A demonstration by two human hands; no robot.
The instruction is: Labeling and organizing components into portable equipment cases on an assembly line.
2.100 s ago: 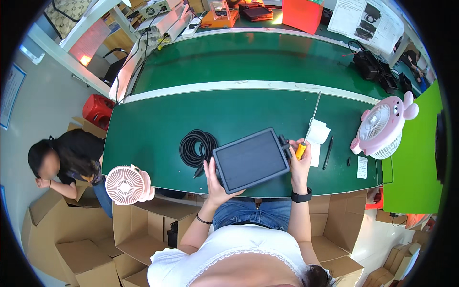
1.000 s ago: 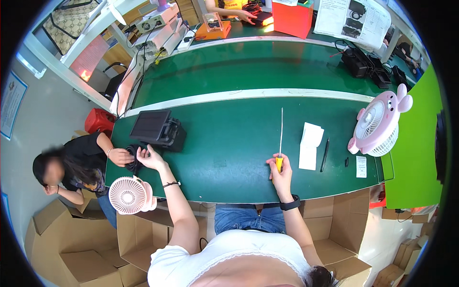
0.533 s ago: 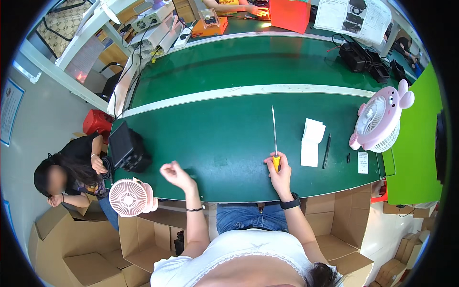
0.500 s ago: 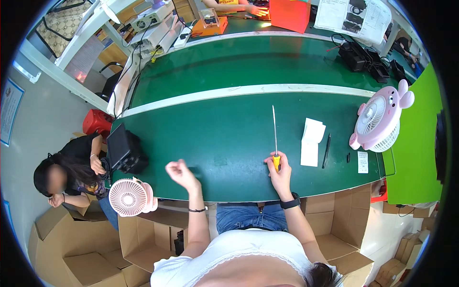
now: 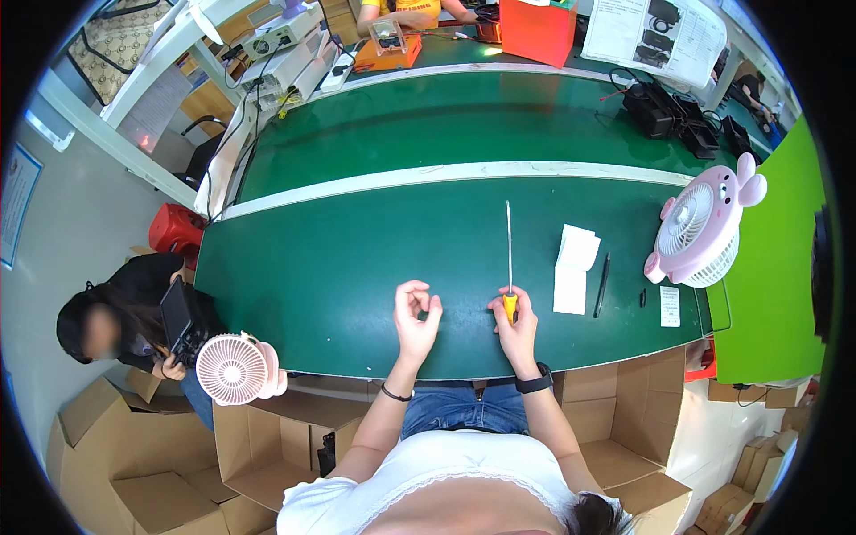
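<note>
A long-shafted screwdriver [image 5: 509, 254] with a yellow handle is gripped in my right hand [image 5: 517, 325], its shaft pointing away from me over the green table [image 5: 357, 241]. My left hand [image 5: 416, 323] hovers above the table's near part, to the left of the screwdriver. Its fingers are loosely curled, with a gap between them and the thumb, and nothing shows in it. Right of my right hand lie a folded white paper [image 5: 575, 267], a black pen [image 5: 603, 285] and a small black piece [image 5: 643, 298].
A pink rabbit-shaped fan [image 5: 704, 223] stands at the right and a round pink fan [image 5: 236, 368] at the near left corner. At the left, a co-worker holds a black device [image 5: 185, 319]. Cardboard boxes [image 5: 285, 441] flank me below. Black adapters [image 5: 664, 111] lie beyond the white strip.
My left hand has come across to the right, closer to my right hand, which still holds the screwdriver. The co-worker has taken the black device off the table's left end.
</note>
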